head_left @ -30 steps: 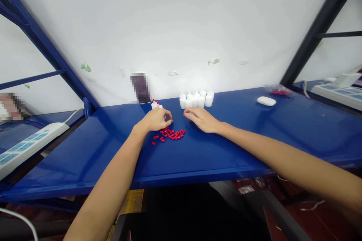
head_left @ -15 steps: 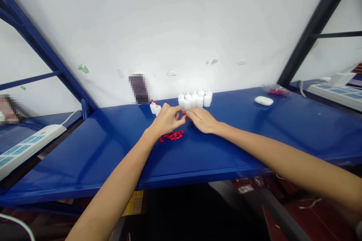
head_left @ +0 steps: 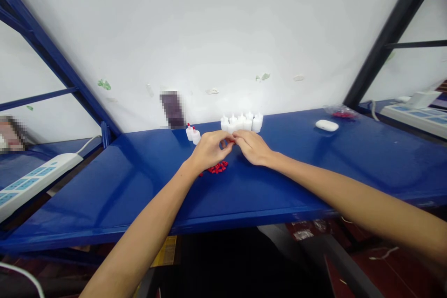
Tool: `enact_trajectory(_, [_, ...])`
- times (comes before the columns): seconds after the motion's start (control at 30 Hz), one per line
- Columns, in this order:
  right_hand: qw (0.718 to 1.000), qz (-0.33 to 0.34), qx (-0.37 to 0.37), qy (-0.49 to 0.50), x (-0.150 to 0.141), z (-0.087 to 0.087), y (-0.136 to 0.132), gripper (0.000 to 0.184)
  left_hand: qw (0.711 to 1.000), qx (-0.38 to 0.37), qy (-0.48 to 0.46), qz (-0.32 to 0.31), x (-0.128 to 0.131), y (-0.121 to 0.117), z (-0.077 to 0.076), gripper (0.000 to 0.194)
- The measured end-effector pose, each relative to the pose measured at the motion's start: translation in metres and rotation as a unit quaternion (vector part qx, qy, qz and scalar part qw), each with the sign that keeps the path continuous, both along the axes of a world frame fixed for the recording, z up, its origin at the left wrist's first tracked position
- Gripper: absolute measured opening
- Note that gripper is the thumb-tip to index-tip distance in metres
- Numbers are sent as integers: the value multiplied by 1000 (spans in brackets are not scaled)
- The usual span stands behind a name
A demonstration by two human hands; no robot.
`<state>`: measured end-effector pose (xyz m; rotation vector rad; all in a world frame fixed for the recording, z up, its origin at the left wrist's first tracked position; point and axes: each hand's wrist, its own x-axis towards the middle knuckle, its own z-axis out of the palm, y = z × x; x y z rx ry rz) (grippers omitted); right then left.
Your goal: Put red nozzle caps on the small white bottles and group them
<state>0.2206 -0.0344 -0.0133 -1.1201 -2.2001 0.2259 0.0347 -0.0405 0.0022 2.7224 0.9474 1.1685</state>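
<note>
My left hand point(head_left: 208, 149) and my right hand point(head_left: 253, 146) meet fingertip to fingertip over the blue table point(head_left: 314, 172). The left fingers are pinched on a small red cap point(head_left: 231, 140). The right fingers are closed on a small white bottle point(head_left: 231, 128), mostly hidden, just in front of a row of several uncapped white bottles point(head_left: 244, 122) by the wall. A pile of loose red caps point(head_left: 216, 167) lies just under and behind my left hand. Two white bottles with red caps point(head_left: 193, 134) stand to the left of my hands.
A white oval case point(head_left: 326, 125) and a clear bag with red pieces point(head_left: 340, 111) lie at the far right of the table. White power strips rest on the side shelves, left point(head_left: 28, 184) and right point(head_left: 419, 114). A blurred dark object point(head_left: 172, 109) leans on the wall.
My left hand left the pile of red caps and moved right and up to meet my right hand, carrying a cap. My right hand's fingers closed by the bottles.
</note>
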Motion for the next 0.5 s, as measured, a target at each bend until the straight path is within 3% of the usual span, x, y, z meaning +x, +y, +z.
enact_trajectory(0.17, [1000, -20, 3, -11, -1, 3, -3, 31, 1000, 18, -25, 3, 1, -1, 0, 9])
enact_trajectory(0.4, [1000, 29, 4, -3, -1, 6, -11, 32, 1000, 9, 2, -18, -2, -1, 2, 11])
enact_trajectory(0.5, [999, 28, -26, 11, -1, 8, -12, 39, 999, 34, 23, 9, -1, 0, 1, 11])
